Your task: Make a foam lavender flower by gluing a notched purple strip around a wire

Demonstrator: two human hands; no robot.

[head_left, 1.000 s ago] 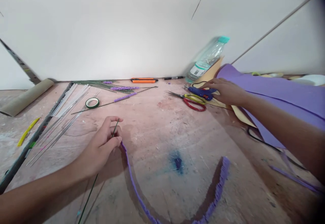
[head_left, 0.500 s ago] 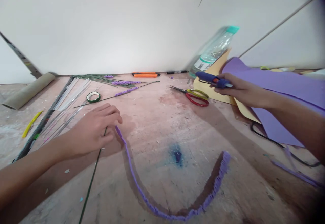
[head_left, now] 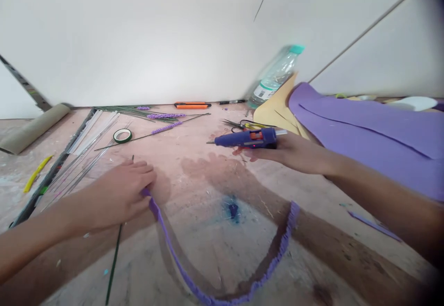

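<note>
My left hand is closed on one end of a long purple fringed strip, which curves across the table and lies on its side at the right. A thin green stem runs under the same hand, its tip showing above the knuckles; the fingers hide how it is held. In my right hand is a blue glue gun, its nozzle pointing left above the table and a clear glue stick poking out of its back. Scissors lie behind the gun, partly covered by it.
At the back are finished purple sprigs, green tape, an orange cutter, a black pen and a leaning bottle. Purple sheets spread at right. Glue sticks and a cardboard tube are at left.
My right hand has brought the glue gun left and nearer, from beside the bottle to over the table's middle. My left hand has closed onto the strip's end. The view has shifted slightly.
</note>
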